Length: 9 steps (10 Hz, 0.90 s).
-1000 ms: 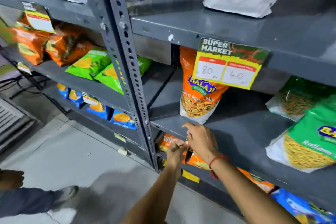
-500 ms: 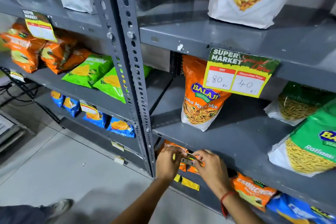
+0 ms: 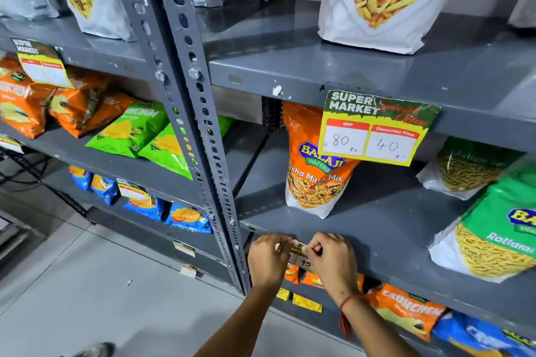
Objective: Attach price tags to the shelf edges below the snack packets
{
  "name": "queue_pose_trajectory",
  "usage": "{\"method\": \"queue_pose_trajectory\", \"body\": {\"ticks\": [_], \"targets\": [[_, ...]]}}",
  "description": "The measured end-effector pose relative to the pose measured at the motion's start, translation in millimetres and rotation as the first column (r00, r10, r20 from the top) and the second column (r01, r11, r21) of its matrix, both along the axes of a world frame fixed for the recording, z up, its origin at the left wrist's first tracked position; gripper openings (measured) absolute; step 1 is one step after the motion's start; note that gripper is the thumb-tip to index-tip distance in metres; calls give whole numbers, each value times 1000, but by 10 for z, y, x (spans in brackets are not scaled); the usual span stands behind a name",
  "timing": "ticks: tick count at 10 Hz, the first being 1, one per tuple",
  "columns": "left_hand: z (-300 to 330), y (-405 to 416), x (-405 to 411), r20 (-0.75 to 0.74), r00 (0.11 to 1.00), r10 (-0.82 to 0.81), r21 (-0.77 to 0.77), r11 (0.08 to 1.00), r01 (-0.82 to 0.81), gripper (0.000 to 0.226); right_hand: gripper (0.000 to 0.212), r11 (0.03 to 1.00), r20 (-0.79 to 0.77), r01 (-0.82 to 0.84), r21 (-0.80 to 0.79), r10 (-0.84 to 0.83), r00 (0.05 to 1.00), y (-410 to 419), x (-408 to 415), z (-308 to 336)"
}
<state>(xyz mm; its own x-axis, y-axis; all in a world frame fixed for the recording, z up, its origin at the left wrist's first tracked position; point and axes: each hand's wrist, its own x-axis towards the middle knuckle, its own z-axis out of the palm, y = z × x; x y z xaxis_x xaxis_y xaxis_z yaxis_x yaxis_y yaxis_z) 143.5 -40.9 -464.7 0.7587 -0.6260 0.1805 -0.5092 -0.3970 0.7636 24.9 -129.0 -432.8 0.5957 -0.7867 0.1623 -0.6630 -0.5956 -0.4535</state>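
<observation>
A small price tag (image 3: pixel 301 260) with "45" written on it lies against the front edge of the grey middle shelf (image 3: pixel 406 252), below an orange Balaji mix packet (image 3: pixel 314 171). My left hand (image 3: pixel 268 259) pinches the tag's left end. Its right end is pinched by my right hand (image 3: pixel 333 261), which has a red thread at the wrist. Most of the tag is hidden by my fingers. On the shelf edge above hangs a larger green and yellow Super Market tag (image 3: pixel 374 129) marked 80 and 40.
A perforated grey upright (image 3: pixel 203 130) stands just left of my hands. Green packets (image 3: pixel 499 226) lie on the same shelf to the right. Orange packets (image 3: pixel 406 310) sit on the shelf below. The left rack holds orange, green and blue packets with tags. Grey floor (image 3: pixel 101 298) lies below.
Both hands rose from below the shelf edge to the edge itself, bringing the tag up. The camera has moved closer and tilted slightly upward.
</observation>
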Motion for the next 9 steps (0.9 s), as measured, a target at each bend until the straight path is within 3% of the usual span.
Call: {"method": "queue_pose_trajectory", "body": {"ticks": [2,3,5,7,9], "targets": [[-81,38,58,-139,981,132,2,991,-133,30,43,996,16,89,12,-89,996,-19,-65,38],[-135,107,26,-287,937,198,-36,976,-217,29,38,994,54,109,20,-110,992,36,-139,34],[-172,441,6,-489,788,373,-40,893,-448,29,18,996,-35,83,18,-82,996,2,-503,101],[-35,838,-258,-438,790,429,-16,875,-484,32,13,999,-25,14,52,-13,1000,114,-932,252],[186,961,-874,-269,897,352,-29,927,-373,20,16,997,154,-18,70,7,988,342,-1499,486]]}}
